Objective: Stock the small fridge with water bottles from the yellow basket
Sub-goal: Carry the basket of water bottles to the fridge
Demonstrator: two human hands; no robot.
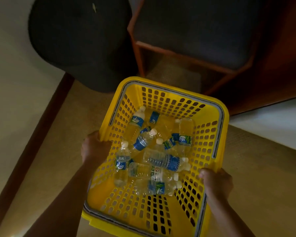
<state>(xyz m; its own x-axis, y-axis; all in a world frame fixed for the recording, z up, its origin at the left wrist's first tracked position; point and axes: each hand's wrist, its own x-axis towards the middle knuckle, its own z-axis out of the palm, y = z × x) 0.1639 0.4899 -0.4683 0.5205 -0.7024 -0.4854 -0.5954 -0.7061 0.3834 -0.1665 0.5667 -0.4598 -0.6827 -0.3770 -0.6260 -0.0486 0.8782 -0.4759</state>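
A yellow perforated plastic basket [169, 100] with folded grey handles fills the middle of the head view, held above the carpet. Several clear water bottles [162, 161] with blue labels and white caps lie jumbled on its bottom. My left hand [94, 147] grips the basket's left rim. My right hand [217, 183] grips the right rim. The dark box [195, 29] inside a wooden frame at the top right may be the small fridge; its door looks closed, but I cannot be sure in the dim light.
A large round dark object [79, 40] stands at the upper left against a pale wall with a dark wooden baseboard [32, 142]. A white surface, perhaps a bed [272, 124], lies at the right. Beige carpet [50, 177] covers the floor.
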